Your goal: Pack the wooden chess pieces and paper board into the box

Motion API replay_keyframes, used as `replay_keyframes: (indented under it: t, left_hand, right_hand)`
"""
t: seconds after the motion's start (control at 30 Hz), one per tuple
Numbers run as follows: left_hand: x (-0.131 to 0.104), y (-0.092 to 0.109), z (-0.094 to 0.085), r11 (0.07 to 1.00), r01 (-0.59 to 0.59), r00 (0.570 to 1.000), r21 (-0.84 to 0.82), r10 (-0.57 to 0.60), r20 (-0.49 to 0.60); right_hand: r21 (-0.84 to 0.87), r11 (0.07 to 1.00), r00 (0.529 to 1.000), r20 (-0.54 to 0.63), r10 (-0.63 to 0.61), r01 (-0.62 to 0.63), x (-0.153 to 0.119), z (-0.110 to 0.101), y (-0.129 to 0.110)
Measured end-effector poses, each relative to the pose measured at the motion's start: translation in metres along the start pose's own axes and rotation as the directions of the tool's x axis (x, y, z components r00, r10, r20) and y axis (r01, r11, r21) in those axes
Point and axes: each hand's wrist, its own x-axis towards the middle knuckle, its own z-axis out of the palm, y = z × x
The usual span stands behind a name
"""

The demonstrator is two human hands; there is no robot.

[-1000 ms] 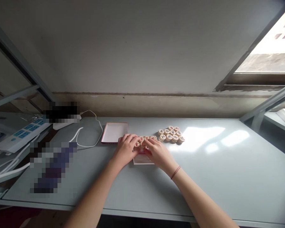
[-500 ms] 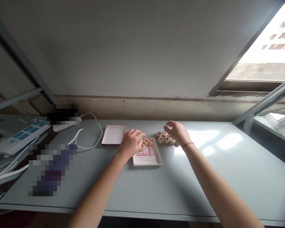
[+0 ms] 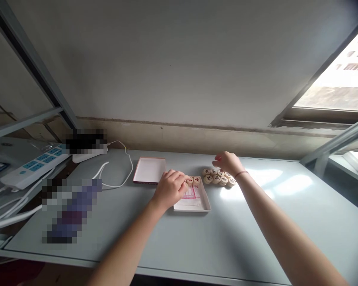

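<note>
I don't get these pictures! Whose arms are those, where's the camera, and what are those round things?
No robot here, just a person's two bare hands. The camera sits on their head, so you look forward and down as they do. On the grey table is a shallow white box holding pale round pieces with signs on top. More pieces cluster to its right, and another shallow tray lies to its left. The left hand covers the box's left side; the right hand is at the back of the cluster. I can't tell if either holds a piece.
</note>
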Motion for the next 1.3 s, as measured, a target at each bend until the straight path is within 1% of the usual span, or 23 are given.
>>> replay_keyframes:
  t: [0.03,0.07,0.1,0.13,0.17,0.2,0.23,0.27,0.3,0.33,0.4,0.47,0.57,0.7,0.77,0.87,0.93,1.0,1.1,1.17,1.23,1.3]
  left_hand:
    - [0.000,0.001,0.000,1.000,-0.002,1.000,-0.003,0.002,-0.016]
    - [0.000,0.003,0.000,1.000,-0.006,0.999,-0.011,0.006,-0.035]
    - [0.000,0.004,0.000,1.000,-0.010,0.998,-0.026,0.009,-0.054]
    - [0.000,0.006,0.001,0.999,-0.014,0.997,-0.048,0.010,-0.070]
    - [-0.001,0.009,0.001,0.997,-0.019,0.997,-0.079,0.012,-0.081]
    - [-0.001,0.011,0.002,0.993,-0.025,0.996,-0.113,0.015,-0.087]
    - [-0.001,0.013,0.003,0.988,-0.033,0.996,-0.148,0.020,-0.088]
    - [-0.002,0.016,0.004,0.983,-0.040,0.996,-0.179,0.025,-0.084]
    - [-0.002,0.017,0.005,0.978,-0.044,0.997,-0.206,0.028,-0.079]
    - [-0.002,0.019,0.006,0.973,-0.042,0.997,-0.228,0.026,-0.074]
    - [-0.003,0.020,0.007,0.965,-0.021,0.998,-0.261,0.004,-0.063]
    - [-0.002,0.020,0.008,0.960,0.007,0.998,-0.280,-0.023,-0.051]
    - [-0.001,0.019,0.007,0.961,0.036,0.997,-0.273,-0.052,-0.050]
    - [-0.001,0.017,0.008,0.964,0.091,0.989,-0.248,-0.117,-0.089]
    - [-0.001,0.016,0.009,0.964,0.108,0.988,-0.242,-0.132,-0.084]
    - [-0.001,0.017,0.014,0.977,0.067,0.996,-0.201,-0.076,-0.040]
    - [0.000,0.017,0.018,0.990,0.029,1.000,-0.139,-0.028,0.009]
    - [0.000,0.017,0.021,0.998,0.012,0.998,-0.058,-0.008,0.061]
    - [-0.002,0.017,0.026,0.998,-0.009,0.993,0.061,0.002,0.116]
    - [-0.003,0.016,0.026,0.993,-0.035,0.991,0.117,0.019,0.136]
    - [-0.003,0.015,0.024,0.990,-0.052,0.990,0.132,0.034,0.136]
    - [-0.002,0.015,0.019,0.992,-0.045,0.991,0.120,0.029,0.129]
  right_hand:
    - [0.138,0.990,1.000,-0.010,-0.024,0.025,-0.009,-0.002,-0.005]
    - [0.316,0.947,0.998,-0.016,-0.062,0.064,-0.020,-0.003,-0.011]
    - [0.488,0.867,0.993,0.007,-0.114,0.096,-0.033,-0.004,-0.017]
    - [0.605,0.789,0.982,0.054,-0.181,0.112,-0.047,-0.003,-0.023]
    - [0.677,0.726,0.961,0.101,-0.257,0.123,-0.061,-0.001,-0.029]
    - [0.734,0.663,0.928,0.129,-0.349,0.147,-0.073,0.002,-0.034]
    - [0.774,0.612,0.900,0.141,-0.412,0.159,-0.084,0.006,-0.038]
    - [0.802,0.574,0.887,0.133,-0.442,0.166,-0.093,0.011,-0.041]
    - [0.825,0.541,0.884,0.118,-0.452,0.167,-0.098,0.015,-0.042]
    - [0.842,0.516,0.892,0.102,-0.441,0.159,-0.102,0.019,-0.042]
    - [0.868,0.479,0.912,0.084,-0.402,0.131,-0.104,0.026,-0.041]
    - [0.884,0.456,0.918,0.092,-0.386,0.103,-0.103,0.030,-0.038]
    - [0.892,0.444,0.927,0.097,-0.362,0.080,-0.102,0.031,-0.033]
    - [0.893,0.449,0.965,0.091,-0.244,0.029,-0.102,0.029,-0.028]
    - [0.897,0.442,0.973,0.085,-0.213,0.018,-0.102,0.028,-0.027]
    - [0.907,0.420,0.973,0.071,-0.222,0.030,-0.102,0.027,-0.026]
    - [0.908,0.418,0.971,0.066,-0.231,0.037,-0.102,0.026,-0.026]
    - [0.902,0.430,0.971,0.056,-0.233,0.052,-0.102,0.027,-0.025]
    - [0.875,0.472,0.971,0.007,-0.241,0.110,-0.101,0.030,-0.023]
    - [0.828,0.531,0.963,-0.043,-0.266,0.184,-0.101,0.033,-0.021]
    - [0.745,0.604,0.943,-0.098,-0.319,0.282,-0.102,0.036,-0.021]
    - [0.626,0.678,0.912,-0.146,-0.384,0.386,-0.104,0.039,-0.023]
